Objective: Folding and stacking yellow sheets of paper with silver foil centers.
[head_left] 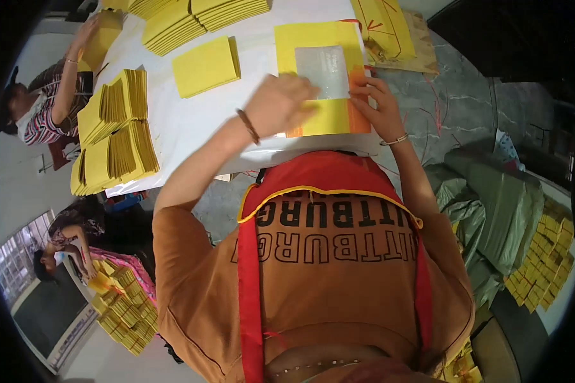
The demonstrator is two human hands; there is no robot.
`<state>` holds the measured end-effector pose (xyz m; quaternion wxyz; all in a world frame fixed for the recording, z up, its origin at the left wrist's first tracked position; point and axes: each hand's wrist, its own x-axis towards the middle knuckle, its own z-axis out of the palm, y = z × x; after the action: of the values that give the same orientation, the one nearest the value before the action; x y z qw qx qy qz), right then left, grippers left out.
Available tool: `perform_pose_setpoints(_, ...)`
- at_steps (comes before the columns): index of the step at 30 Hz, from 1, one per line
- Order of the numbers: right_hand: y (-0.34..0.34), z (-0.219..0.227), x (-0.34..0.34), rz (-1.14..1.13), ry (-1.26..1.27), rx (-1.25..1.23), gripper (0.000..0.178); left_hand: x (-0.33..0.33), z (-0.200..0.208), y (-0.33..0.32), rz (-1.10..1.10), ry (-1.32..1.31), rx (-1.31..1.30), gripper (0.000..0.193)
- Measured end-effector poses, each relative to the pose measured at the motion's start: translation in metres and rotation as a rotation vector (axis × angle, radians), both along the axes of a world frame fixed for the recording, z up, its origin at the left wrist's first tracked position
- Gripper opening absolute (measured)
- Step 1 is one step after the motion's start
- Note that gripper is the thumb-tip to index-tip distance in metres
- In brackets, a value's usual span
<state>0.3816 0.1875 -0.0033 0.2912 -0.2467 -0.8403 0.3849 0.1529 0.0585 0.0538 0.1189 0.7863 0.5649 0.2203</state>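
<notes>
A yellow paper sheet (310,35) with a silver panel (322,70) and an orange strip along its right side lies at the table's near right edge. My left hand (280,105) is over the sheet's left part, beside the silver panel, its fingers bent and smeared by motion. At the right edge, my right hand (380,105) has curled fingers and thumb on the orange strip, gripping the paper there. To the left of the sheet rests a folded yellow paper packet (206,67) on the white table covering.
Fanned stacks of yellow paper (118,127) stand at the table's left edge, with more stacks (172,25) at the back. A person in a striped top (45,115) handles yellow paper at far left; another person (70,230) bends over yellow bundles. Green sacks (498,204) sit at right.
</notes>
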Motion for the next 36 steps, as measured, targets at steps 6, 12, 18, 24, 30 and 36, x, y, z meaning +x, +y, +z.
perform_pose_setpoints(6, 0.002, -0.001, -0.003, 0.040, 0.028, -0.081, 0.016, 0.037, -0.001, -0.010, -0.029, 0.256, 0.057, 0.044)
perform_pose_setpoints(12, 0.005, -0.009, 0.000, 0.045, 0.079, -0.281, 0.017, 0.036, -0.007, -0.011, -0.111, 0.000, 0.100, 0.018)
perform_pose_setpoints(18, 0.007, -0.011, 0.001, 0.070, 0.122, -0.453, 0.027, 0.029, -0.010, -0.007, 0.021, -0.357, -0.097, 0.014)
perform_pose_setpoints(24, 0.007, -0.012, 0.001, 0.080, 0.149, -0.479, 0.029, 0.029, -0.012, -0.006, 0.066, -0.346, -0.137, 0.018)
perform_pose_setpoints(30, 0.007, -0.013, 0.001, 0.086, 0.174, -0.592, 0.031, 0.031, -0.011, -0.005, 0.122, -0.430, -0.222, 0.015)
perform_pose_setpoints(36, 0.013, -0.016, 0.016, 0.304, 0.174, -0.475, 0.034, 0.032, -0.016, -0.006, 0.222, -0.483, -0.234, 0.013)
